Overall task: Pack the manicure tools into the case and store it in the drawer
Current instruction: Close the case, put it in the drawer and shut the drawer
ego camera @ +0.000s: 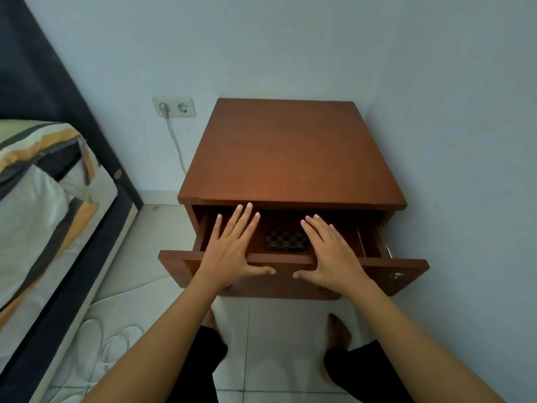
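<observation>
The case [286, 240], a dark checkered pouch, lay flat on the floor of the open drawer [293, 279], about midway across it and close behind the front panel, so it was already where the task wanted it. It appeared shut, though whether every tool was inside could not be told from this view. Both hands hovered over the drawer with nothing in them. The left hand [232, 251] was spread flat, fingers splayed, its thumb laid along the top edge of the front panel; the right hand [331, 254] mirrored it on the other side of the case, thumb also on that edge. Each grip was open and empty, palms down. That placement suggested the hands were set either side of the pouch to leave it undisturbed and to bear evenly on the panel, so the drawer would slide straight rather than skew on its runners. The drawer stood pulled well out of the brown nightstand [290, 152], whose top was bare. The stand was tucked into the corner of the wall, with a bed [43, 199] to the left and a wall socket [173, 106] with a plugged-in cable beside it. Judging by this, only closing the drawer remained.
</observation>
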`<state>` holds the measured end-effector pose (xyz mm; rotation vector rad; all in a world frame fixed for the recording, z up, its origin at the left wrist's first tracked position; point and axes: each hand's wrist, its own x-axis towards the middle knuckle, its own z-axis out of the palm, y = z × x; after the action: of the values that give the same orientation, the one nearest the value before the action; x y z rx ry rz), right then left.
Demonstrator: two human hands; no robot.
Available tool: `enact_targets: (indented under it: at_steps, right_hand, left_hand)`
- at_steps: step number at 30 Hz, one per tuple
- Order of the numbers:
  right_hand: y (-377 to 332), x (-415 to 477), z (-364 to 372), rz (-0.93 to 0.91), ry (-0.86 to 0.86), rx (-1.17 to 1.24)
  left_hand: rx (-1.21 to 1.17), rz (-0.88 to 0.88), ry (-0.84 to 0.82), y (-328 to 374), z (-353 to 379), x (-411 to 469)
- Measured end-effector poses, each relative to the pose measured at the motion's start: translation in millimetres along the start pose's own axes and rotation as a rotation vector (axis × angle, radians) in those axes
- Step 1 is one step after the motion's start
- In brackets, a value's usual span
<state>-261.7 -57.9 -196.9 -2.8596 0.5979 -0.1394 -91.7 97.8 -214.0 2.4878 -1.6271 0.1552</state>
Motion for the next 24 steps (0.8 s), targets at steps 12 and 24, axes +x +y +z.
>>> enact_targets:
  at_steps: [12, 24]
  right_hand:
    - [20.8, 65.9, 29.2, 0.012, 0.436, -0.129]
    - [7.2, 78.0, 16.7, 0.151, 0.413, -0.087]
  left_hand:
    - [0.008, -0.131, 0.247, -10.1, 25.3, 67.7]
    - [-0.036, -0.241, 0.191, -2.2, 14.5, 75.9]
